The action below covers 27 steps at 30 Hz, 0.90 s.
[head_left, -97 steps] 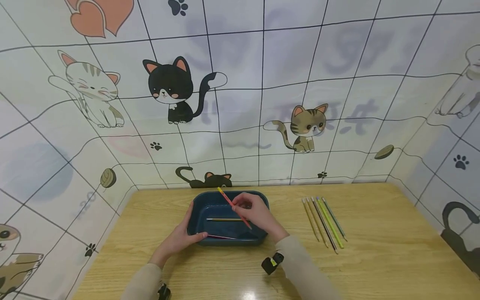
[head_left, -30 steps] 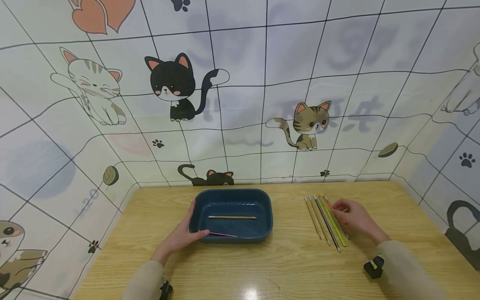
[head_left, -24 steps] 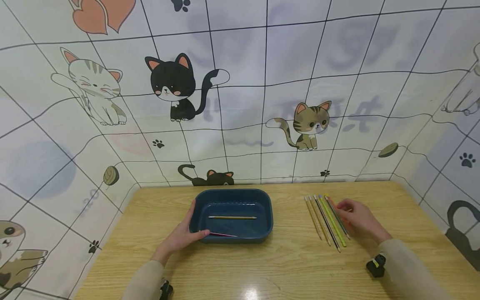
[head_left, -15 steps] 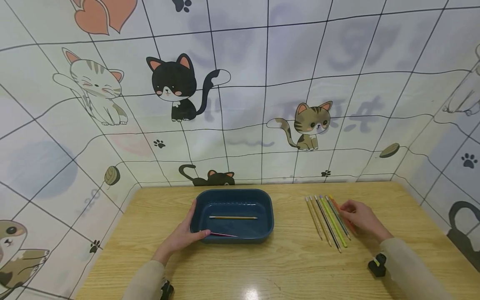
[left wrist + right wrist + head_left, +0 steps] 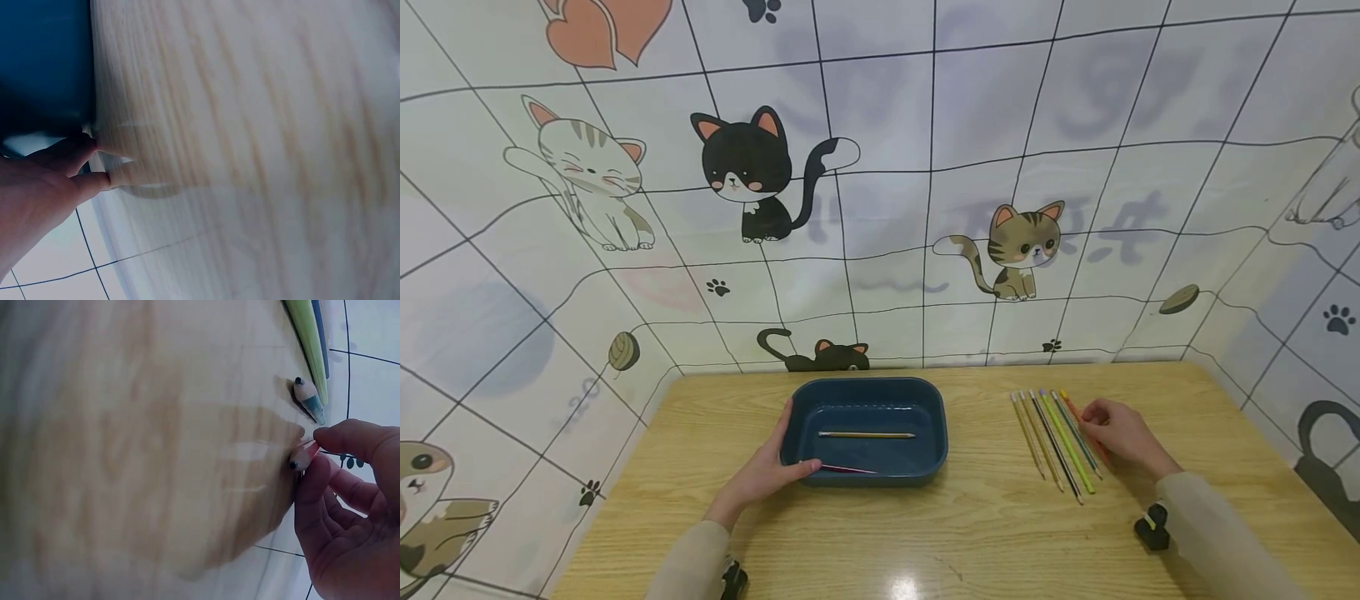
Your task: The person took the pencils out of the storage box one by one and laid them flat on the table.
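A dark blue tray [image 5: 880, 481] sits on the table. Inside it lie a yellow pencil [image 5: 867, 435] and, along its near side, a pinkish-red pencil [image 5: 847, 469] partly behind my left thumb. My left hand [image 5: 762, 473] grips the tray's left side, thumb over the rim; the left wrist view shows its fingers against the blue wall [image 5: 44, 56]. Over on the right, my right hand [image 5: 1123, 435] pinches a red pencil [image 5: 1070, 405] between thumb and fingers, low at the table. Its sharpened tip [image 5: 300, 461] shows in the right wrist view, beside a teal pencil [image 5: 310, 403].
Left of the red pencil lies a row of several pencils, among them a lime-green pencil [image 5: 1071, 450] and a black pencil [image 5: 1060, 457]. Behind the wooden table [image 5: 850, 542] hangs a cat-printed cloth [image 5: 887, 275].
My right hand has carried the red pencil from over the tray to the right end of the pencil row, lately shifting it slightly rightward. The left hand keeps its grip on the tray.
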### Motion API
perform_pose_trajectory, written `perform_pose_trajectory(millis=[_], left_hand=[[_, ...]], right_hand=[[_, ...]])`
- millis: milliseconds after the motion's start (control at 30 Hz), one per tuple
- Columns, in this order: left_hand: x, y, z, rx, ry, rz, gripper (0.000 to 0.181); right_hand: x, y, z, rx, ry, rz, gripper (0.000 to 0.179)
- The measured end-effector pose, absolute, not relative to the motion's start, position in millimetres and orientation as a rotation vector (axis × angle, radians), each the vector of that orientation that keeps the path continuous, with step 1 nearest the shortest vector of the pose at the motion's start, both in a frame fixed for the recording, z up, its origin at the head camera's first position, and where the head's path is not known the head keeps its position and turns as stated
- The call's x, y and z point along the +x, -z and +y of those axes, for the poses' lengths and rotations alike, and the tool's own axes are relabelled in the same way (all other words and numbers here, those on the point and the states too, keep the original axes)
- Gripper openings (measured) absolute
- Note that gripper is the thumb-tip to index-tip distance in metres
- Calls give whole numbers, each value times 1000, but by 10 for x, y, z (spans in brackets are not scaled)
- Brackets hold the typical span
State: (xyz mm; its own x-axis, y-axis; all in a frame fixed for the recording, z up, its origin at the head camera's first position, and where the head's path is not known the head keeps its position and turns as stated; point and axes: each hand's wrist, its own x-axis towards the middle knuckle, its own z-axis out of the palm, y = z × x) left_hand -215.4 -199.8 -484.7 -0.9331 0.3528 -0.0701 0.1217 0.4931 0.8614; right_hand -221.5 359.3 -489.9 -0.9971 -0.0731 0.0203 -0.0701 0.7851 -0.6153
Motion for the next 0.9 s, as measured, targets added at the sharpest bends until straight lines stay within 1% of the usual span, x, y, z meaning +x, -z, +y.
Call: perform_pose_trajectory(millis=[333, 600, 733, 900], left_hand=[[-2151, 4852, -1994, 405, -1411, 2510, 109], [-2149, 4859, -1992, 401, -1420, 2502, 110], [-2145, 4847, -1990, 388, -1410, 2509, 109], [-2148, 4840, -1990, 385, -1398, 2518, 109]], right_hand=[[-2208, 4887, 3611, -102, 1026, 2947, 19], [-2196, 4775, 3602, -90, 1079, 2877, 26], [-2192, 4691, 3510, -121, 1090, 2900, 26], [-2192, 4637, 3309, -247, 1082, 2926, 23]])
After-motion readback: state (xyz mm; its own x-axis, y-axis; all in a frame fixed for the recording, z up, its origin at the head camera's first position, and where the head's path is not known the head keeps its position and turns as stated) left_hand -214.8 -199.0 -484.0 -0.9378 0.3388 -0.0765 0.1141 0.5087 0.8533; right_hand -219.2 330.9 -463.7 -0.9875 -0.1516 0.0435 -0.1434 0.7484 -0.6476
